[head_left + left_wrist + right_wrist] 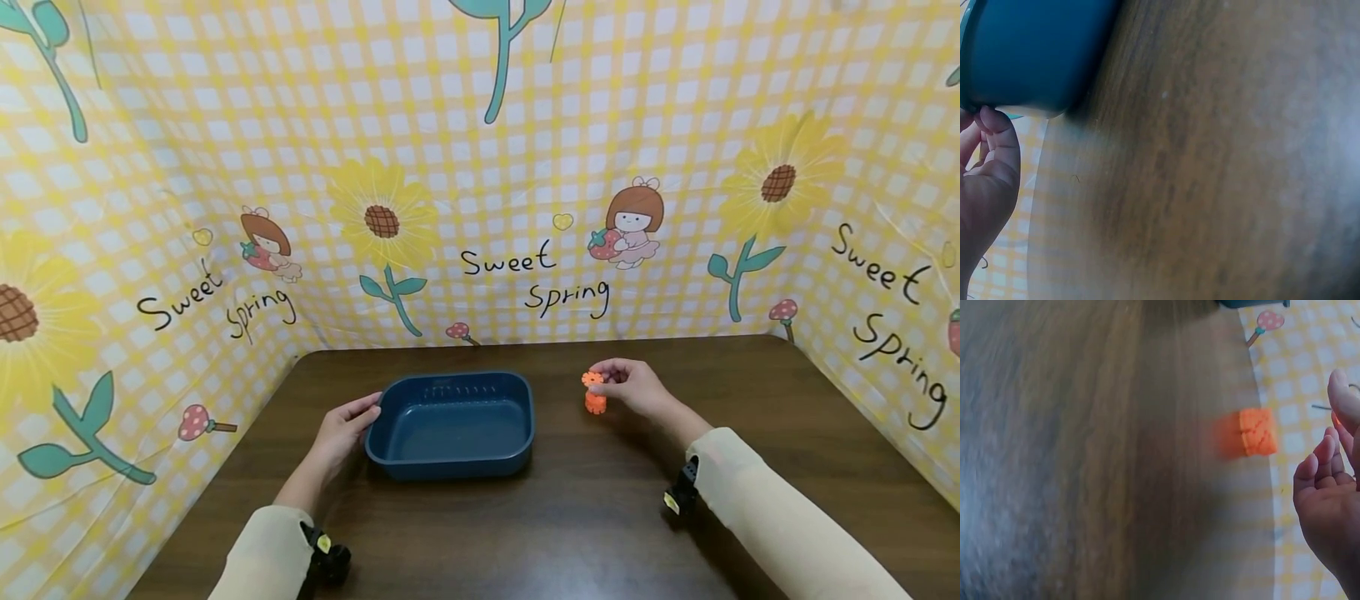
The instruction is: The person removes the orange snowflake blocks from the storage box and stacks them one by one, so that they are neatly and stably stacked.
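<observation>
A dark blue rectangular plastic basin [450, 468] stands on the table, with only its bare inside showing. My left hand [341, 433] pinches the basin's left rim, thumb at the edge; the left wrist view shows the same hand [991, 175] at the basin's wall [1041, 56]. To the right of the basin, my right hand [633, 387] pinches an orange flower-shaped disc [592, 379] by its edge. Just below that disc sits a small stack of orange notched discs [596, 404]. In the right wrist view the stack [1258, 432] stands apart from the hand [1329, 487].
The brown wooden table [480, 533] reaches back to a yellow checked cloth [510, 192] that hangs behind and along both sides. A small black camera [330, 560] is strapped to the left wrist, another camera [682, 492] to the right.
</observation>
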A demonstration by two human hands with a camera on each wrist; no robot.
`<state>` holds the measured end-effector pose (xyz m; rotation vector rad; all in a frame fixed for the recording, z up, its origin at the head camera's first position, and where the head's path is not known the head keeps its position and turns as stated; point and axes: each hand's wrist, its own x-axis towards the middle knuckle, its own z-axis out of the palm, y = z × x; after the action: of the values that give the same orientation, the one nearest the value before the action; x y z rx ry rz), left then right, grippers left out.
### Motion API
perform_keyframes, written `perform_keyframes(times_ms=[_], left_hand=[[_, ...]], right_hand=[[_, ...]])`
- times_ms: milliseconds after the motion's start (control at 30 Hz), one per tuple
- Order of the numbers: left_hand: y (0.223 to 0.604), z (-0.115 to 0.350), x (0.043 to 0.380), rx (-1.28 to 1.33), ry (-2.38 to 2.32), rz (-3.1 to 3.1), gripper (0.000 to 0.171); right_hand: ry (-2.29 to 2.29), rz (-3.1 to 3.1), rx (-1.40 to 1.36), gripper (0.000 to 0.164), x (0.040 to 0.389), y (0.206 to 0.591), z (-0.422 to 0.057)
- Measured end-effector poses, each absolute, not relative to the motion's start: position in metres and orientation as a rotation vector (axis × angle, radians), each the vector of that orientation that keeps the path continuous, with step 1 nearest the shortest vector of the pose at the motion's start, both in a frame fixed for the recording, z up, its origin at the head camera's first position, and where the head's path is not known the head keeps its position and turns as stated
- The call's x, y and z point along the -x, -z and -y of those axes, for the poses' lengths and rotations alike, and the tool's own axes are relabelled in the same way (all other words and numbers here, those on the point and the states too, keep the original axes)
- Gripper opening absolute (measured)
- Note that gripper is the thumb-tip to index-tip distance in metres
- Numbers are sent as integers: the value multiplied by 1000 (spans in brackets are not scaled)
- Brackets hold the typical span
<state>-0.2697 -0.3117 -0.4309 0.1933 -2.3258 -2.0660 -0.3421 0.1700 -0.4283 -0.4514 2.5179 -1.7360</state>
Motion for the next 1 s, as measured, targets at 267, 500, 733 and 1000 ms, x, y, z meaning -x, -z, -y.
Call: perform_keyframes(times_ms=[267,500,733,1000], left_hand=[[430,312,268,-201,2063,2334,49],[429,311,267,-199,2051,2332,49],[429,311,268,-194,2034,2343,47],[430,312,268,-201,2037,2348,47]], right_hand=[[1677,-2522,487,39,344,438,-177],[1641,-2537,490,35,348,446,-181],[1623,-2536,481,33,349,450,-182],[1621,-2529,539,30,350,450,-179]])
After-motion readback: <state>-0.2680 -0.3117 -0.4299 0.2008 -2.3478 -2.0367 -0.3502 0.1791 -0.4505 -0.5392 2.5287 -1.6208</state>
